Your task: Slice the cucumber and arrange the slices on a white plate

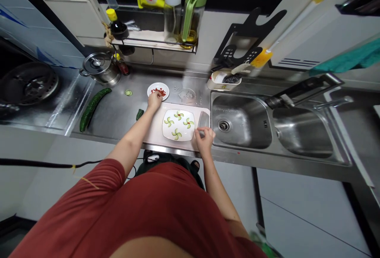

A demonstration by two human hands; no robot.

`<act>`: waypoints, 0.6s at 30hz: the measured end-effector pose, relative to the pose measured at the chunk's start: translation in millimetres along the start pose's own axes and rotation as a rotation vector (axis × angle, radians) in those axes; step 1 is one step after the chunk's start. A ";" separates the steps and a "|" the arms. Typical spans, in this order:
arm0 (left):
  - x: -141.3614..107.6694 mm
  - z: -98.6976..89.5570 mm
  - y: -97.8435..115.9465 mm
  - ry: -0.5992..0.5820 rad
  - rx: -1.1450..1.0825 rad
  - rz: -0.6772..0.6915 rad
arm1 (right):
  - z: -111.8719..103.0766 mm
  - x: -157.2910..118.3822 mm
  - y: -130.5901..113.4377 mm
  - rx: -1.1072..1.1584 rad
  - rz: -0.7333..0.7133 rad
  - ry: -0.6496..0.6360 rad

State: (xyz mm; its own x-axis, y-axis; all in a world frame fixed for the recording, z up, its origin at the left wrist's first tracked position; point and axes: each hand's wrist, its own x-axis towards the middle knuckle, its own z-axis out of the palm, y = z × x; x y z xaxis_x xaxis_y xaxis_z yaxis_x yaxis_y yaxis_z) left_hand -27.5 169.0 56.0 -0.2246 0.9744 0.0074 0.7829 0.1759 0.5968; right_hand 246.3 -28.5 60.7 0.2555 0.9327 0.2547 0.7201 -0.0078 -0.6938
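My left hand (154,101) reaches over a small round white plate (150,88) of chopped red bits (160,90). Its fingertips are pinched together at the bits; whether a piece is between them is too small to tell. Beside the right edge of a square white plate (169,131), my right hand (204,140) has its thumb and fingers curled together, and what they hold, if anything, cannot be made out. Pinwheels of green slices (176,134) lie on this plate, some with red centres. It rests on a pale cutting board (152,133). A cleaver blade (203,119) lies just beyond my right hand.
A whole cucumber (92,106), a cucumber stub (139,114) and thin slices (128,92) lie to the left. A lidded pot (101,69) stands behind. Right of the board is a double sink (242,109); a bottle shelf (154,44) hangs above the counter.
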 end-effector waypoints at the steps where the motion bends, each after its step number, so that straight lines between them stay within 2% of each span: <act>1: 1.4 0.3 0.5 -0.003 0.013 -0.002 | -0.8 -0.5 -0.1 -0.003 0.003 -0.003; 9: 11.0 3.6 2.4 -0.058 0.079 0.090 | -2.9 -2.0 5.2 0.060 0.016 0.023; 18: 18.0 6.7 7.4 -0.131 0.223 0.070 | -1.1 -2.6 10.8 0.070 -0.008 0.075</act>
State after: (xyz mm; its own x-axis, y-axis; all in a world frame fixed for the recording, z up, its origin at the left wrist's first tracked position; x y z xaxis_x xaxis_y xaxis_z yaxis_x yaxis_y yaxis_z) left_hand -21.9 188.8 55.2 -0.0998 0.9925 -0.0704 0.9058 0.1200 0.4065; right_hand 254.1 -31.4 53.3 0.2992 0.9031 0.3080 0.6759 0.0273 -0.7365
